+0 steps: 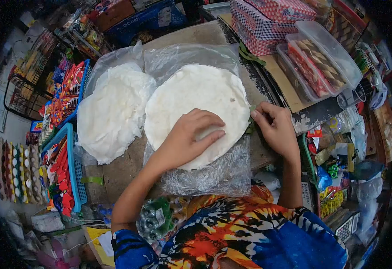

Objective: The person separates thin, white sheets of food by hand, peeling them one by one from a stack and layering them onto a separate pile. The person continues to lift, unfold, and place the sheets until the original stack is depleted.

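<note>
A round stack of thin white wrappers [196,94], like spring roll wrappers, lies on clear plastic [209,179] in front of me. My left hand [191,136] rests on the stack's lower middle, its fingers curved and the thumb apart. At the stack's right edge is my right hand [274,125], fingers curled and thumb against the index finger. Whatever it pinches there, if anything, is hidden. Left of the round stack lies a looser, crumpled pile of white wrappers [113,110], also on plastic. A small dark spot marks the round stack's upper right.
Clear tubs of filled pastry strips [314,67] stand at the back right beside red checkered boxes [267,27]. Blue baskets [77,170] of packaged snacks line the left side, with egg trays [19,172] farther left. A green basket [308,157] of goods stands on the right.
</note>
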A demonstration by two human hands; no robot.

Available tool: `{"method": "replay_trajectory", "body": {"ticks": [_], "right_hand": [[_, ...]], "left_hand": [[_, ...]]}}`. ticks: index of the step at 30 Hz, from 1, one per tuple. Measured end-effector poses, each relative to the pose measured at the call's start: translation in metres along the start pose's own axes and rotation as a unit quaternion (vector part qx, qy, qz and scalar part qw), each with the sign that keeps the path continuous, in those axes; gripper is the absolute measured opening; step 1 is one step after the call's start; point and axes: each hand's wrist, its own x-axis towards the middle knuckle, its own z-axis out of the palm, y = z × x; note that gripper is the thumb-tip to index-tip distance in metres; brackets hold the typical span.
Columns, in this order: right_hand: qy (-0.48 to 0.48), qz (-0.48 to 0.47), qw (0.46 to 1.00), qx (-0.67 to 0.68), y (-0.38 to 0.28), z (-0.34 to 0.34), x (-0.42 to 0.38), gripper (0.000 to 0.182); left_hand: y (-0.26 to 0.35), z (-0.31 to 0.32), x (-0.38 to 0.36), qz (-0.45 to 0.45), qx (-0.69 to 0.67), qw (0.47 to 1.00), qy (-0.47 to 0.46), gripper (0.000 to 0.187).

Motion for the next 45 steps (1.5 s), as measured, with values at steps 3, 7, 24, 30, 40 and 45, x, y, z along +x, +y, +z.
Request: {"method": "replay_trajectory", "body": {"ticks": [3,7,24,30,40,45], "right_hand": [[0.003,-0.079,0.997,0.005,-0.008,0.002,0.000,0.016],[-0.040,-0.145,0.988,0.045,-0.026,0.002,-0.003,0.012],[-0.085,-0.045,0.984,0.148,-0.033,0.002,0.003,0.018],[-0.115,-0.100,0.985,0.085,-0.027,-0.003,-0.005,0.015],[-0.120,-0.069,0.986,-0.091,-0.004,0.004,-0.007,0.014],[-0.105,-0.090,0.985,-0.101,-0.006,0.014,-0.005,0.017]], "left_hand": [[0.011,-0.002,0.011,-0.121,-0.036,0.992,0.007,0.019],[0.016,-0.006,0.028,-0.102,-0.036,0.993,-0.046,0.022],[0.007,0.012,0.020,-0.037,0.007,0.998,-0.050,0.021],[0.002,0.008,0.023,-0.064,-0.067,0.993,-0.071,0.016],[-0.010,-0.022,0.024,-0.175,-0.201,0.963,0.035,0.014],[-0.016,-0.055,0.025,-0.197,-0.210,0.957,0.043,0.013]]}}
